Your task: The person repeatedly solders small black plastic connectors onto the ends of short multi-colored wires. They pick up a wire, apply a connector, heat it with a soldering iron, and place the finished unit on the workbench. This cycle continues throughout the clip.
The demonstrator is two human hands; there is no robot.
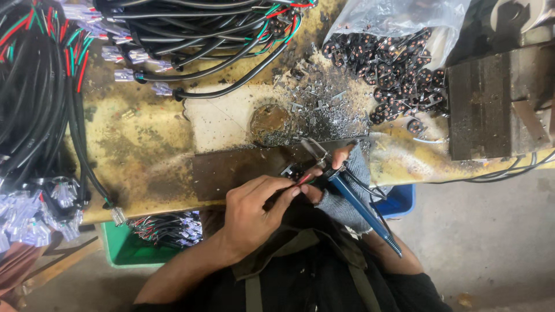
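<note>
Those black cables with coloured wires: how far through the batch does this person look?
Looks done: cables with clear terminals, piled left. In hand: the left hand holds a wire's coloured ends at blue-handled pliers in the gloved right hand. Left: a bag of black plug inserts, seemingly unused.

Workbench (pixel 144 144): cable bundles (pixel 196 34) lie along its far edge and hang over its left end (pixel 34 104). Bag of small plugs (pixel 399 63) at far right, spilling toward the metal block (pixel 497 104) at the right edge. Metal scraps (pixel 324 110) lie between bag and plate. Flat plate (pixel 243 167) at the near edge, centre. Left hand (pixel 254 211) and right hand (pixel 341 185) meet over the plate's right end; crimping tool (pixel 352 196) in the right hand, apparently touching wires there. Bin (pixel 133 248) below, left, holding wired connectors (pixel 167 228).
</note>
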